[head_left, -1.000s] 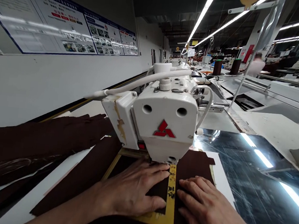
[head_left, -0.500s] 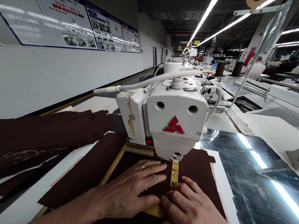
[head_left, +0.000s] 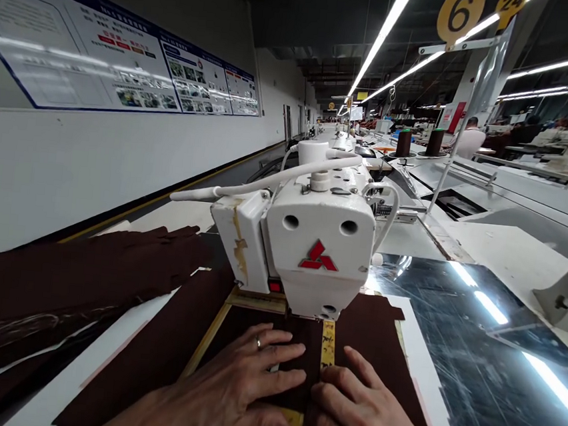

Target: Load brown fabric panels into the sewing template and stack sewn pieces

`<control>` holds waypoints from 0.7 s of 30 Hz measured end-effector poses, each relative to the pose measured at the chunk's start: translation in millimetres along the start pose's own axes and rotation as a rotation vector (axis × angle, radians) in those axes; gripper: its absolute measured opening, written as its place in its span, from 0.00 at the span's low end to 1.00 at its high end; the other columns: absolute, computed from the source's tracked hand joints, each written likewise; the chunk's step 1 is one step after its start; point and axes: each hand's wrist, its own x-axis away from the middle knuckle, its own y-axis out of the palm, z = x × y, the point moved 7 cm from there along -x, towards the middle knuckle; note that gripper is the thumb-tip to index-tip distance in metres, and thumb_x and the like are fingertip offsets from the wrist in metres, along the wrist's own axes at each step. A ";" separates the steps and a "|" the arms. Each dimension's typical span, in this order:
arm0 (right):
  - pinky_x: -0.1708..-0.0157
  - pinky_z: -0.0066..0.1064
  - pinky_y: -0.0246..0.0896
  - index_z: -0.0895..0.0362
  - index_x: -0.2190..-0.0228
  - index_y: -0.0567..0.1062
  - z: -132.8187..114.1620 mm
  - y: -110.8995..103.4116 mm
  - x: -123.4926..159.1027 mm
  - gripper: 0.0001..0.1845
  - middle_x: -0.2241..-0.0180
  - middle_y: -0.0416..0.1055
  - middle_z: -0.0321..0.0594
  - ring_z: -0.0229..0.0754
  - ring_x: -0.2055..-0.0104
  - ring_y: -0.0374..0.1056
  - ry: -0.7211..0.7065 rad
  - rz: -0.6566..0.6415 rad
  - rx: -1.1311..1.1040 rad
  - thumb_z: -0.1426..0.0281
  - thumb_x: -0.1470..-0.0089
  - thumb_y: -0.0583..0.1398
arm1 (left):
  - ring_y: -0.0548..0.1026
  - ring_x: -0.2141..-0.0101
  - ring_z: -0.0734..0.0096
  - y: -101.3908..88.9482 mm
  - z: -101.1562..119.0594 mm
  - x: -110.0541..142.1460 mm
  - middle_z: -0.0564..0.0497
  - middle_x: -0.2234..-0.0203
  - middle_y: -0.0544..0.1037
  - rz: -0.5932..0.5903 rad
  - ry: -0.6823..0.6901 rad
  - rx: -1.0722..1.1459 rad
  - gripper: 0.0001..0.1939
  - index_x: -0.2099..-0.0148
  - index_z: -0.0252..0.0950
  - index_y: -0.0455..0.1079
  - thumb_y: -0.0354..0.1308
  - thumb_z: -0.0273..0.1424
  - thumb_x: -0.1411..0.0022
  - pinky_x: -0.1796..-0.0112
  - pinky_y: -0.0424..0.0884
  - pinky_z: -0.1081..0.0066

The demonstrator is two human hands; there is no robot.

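Observation:
A white sewing machine head (head_left: 318,250) with a red three-diamond logo stands over dark brown fabric (head_left: 372,335) held in a yellow frame template (head_left: 327,344). My left hand (head_left: 231,392), with a ring on one finger, lies flat on the fabric inside the frame, fingers stretched toward the machine. Beside it my right hand (head_left: 359,418) presses flat on the fabric and the yellow bar just right of it, fingers extended. Both hands rest side by side, almost touching, just in front of the needle area.
A pile of brown fabric pieces (head_left: 56,285) lies on the table at the left. A shiny metal plate (head_left: 476,352) covers the table at the right. Notice boards (head_left: 118,56) hang on the left wall. Thread cones (head_left: 404,143) and other workstations stretch behind.
Both hands have slid back toward me and closer together on the fabric. The view has shifted slightly, and the machine head looks a little further away.

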 end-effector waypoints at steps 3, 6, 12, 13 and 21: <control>0.31 0.43 0.37 0.52 0.70 0.73 0.6 0.9 -0.9 0.17 0.66 0.77 0.29 0.40 0.59 0.70 0.011 -0.004 -0.016 0.57 0.31 0.59 | 0.63 0.33 0.52 3.6 -1.9 2.3 0.51 0.33 0.67 -0.003 0.005 -0.010 0.32 0.31 0.49 0.63 0.61 0.53 0.32 0.34 0.59 0.52; 0.32 0.43 0.37 0.53 0.70 0.73 1.3 -0.4 -1.4 0.18 0.67 0.76 0.29 0.39 0.60 0.70 0.025 -0.008 -0.045 0.57 0.29 0.57 | 0.62 0.33 0.50 5.5 -2.6 2.8 0.50 0.33 0.66 -0.002 0.005 -0.020 0.39 0.30 0.49 0.62 0.63 0.58 0.38 0.34 0.58 0.50; 0.32 0.43 0.37 0.53 0.71 0.71 3.8 1.6 -0.4 0.19 0.68 0.74 0.27 0.39 0.62 0.69 0.040 -0.031 -0.035 0.56 0.31 0.58 | 0.63 0.34 0.50 6.4 -4.7 -1.0 0.50 0.33 0.66 -0.029 -0.017 -0.022 0.36 0.31 0.49 0.63 0.60 0.58 0.35 0.35 0.60 0.50; 0.33 0.43 0.37 0.52 0.71 0.71 4.4 2.4 -0.3 0.19 0.68 0.74 0.27 0.39 0.63 0.68 0.042 -0.030 -0.033 0.55 0.31 0.58 | 0.63 0.34 0.50 5.8 -5.2 -2.0 0.50 0.33 0.66 -0.023 -0.016 -0.021 0.36 0.31 0.49 0.63 0.60 0.57 0.35 0.35 0.60 0.50; 0.34 0.42 0.40 0.53 0.70 0.73 11.5 1.8 -5.5 0.21 0.68 0.75 0.28 0.39 0.64 0.68 0.075 -0.037 -0.059 0.50 0.33 0.59 | 0.64 0.35 0.50 5.2 -9.7 -8.0 0.49 0.33 0.66 -0.025 -0.002 -0.050 0.35 0.31 0.48 0.63 0.59 0.57 0.33 0.36 0.62 0.50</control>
